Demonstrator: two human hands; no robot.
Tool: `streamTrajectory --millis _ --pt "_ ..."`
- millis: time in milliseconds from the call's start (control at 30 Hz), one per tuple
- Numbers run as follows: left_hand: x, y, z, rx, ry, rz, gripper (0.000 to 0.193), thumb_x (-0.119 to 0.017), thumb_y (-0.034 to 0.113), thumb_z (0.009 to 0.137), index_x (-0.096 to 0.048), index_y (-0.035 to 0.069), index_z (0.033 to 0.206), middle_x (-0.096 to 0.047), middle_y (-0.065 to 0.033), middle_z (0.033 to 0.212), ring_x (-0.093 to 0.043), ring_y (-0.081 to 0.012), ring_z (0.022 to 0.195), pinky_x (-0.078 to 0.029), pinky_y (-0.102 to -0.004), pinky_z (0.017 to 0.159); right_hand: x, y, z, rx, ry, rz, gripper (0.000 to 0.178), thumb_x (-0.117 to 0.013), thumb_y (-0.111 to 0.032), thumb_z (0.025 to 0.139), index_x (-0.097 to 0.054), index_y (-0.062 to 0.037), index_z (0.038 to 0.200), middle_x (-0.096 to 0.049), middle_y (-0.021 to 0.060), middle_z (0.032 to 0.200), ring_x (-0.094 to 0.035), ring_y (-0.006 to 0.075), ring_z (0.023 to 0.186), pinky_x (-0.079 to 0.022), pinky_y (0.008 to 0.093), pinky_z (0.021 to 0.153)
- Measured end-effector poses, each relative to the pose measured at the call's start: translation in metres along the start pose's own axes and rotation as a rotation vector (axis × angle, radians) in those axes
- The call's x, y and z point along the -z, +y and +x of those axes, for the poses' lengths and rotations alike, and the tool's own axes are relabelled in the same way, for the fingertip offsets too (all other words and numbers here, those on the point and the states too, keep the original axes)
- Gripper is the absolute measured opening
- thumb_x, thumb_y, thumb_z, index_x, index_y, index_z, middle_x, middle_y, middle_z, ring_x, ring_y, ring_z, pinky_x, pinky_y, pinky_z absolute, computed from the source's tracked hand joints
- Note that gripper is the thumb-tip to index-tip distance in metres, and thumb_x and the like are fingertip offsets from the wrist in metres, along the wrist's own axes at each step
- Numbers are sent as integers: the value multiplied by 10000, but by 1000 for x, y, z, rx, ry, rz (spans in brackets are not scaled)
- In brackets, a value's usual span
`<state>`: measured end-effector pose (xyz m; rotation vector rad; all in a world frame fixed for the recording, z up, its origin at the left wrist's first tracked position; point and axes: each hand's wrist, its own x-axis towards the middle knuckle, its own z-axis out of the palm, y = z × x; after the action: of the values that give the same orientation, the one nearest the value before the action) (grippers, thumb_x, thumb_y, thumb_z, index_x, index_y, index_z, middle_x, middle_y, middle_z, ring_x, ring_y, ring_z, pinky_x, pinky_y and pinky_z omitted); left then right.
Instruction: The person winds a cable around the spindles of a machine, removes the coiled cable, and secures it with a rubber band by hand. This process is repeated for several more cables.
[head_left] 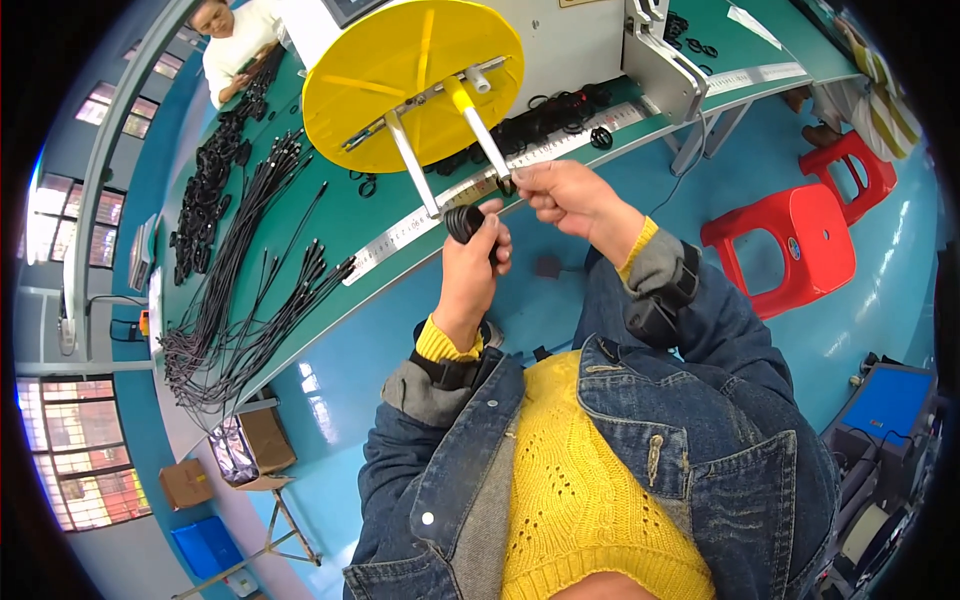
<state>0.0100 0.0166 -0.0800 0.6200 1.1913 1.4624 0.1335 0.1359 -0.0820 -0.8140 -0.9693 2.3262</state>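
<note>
My left hand (pixel 470 275) is wrapped round a small coil of black cable (pixel 463 223), just off the tip of one metal rod (pixel 412 165). My right hand (pixel 572 196) is closed in a pinch beside the tip of a second rod (pixel 482 132). A small dark bit shows at those fingertips, too small to make out. Both rods stick out from a round yellow disc (pixel 400 75) mounted on a machine over the table edge.
Long black cables (pixel 235 250) and a row of coiled ones (pixel 205 190) cover the green table's left part. A ruler strip (pixel 395 240) runs along its edge. Red stools (pixel 830 235) stand at the right. Another person (pixel 240 50) works at the far left, handling dark cables.
</note>
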Motion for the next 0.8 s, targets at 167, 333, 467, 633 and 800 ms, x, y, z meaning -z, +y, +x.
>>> streamTrajectory --millis 167,333,467,633,800 --pt "-7 -13 9 32 -54 -11 153 -538 180 879 -524 28 892 -515 -21 698 -458 -84 551 -368 -217 454 9 16 -21 -58 -41 -2 110 -587 -132 846 -584 -24 867 -483 -16 682 -333 26 472 -222 176 389" --pt "-10 -13 20 14 26 133 135 -536 157 876 -528 23 879 -528 -19 705 -463 -80 551 -372 -210 452 11 16 -18 26 43 -130 133 -593 -149 841 -586 -17 835 -490 -12 675 -346 30 479 -246 182 402" --pt "-9 2 40 -15 150 220 112 -532 136 875 -531 26 859 -529 -21 706 -459 -80 543 -369 -208 446 16 2 5 219 219 -246 141 -593 -153 835 -598 -13 819 -502 -14 661 -371 35 496 -273 192 417" --pt "-11 -3 47 17 154 53 98 -527 119 874 -531 25 847 -522 -27 700 -452 -84 541 -367 -212 447 10 6 4 342 196 -406 150 -591 -152 832 -611 -3 831 -518 -14 658 -405 43 523 -302 197 432" --pt "-18 -7 51 36 53 -45 82 -523 99 871 -521 21 847 -517 -33 701 -449 -88 547 -366 -216 454 16 9 9 409 22 -346 147 -619 -113 804 -625 30 841 -595 38 746 -503 90 620 -414 234 535"
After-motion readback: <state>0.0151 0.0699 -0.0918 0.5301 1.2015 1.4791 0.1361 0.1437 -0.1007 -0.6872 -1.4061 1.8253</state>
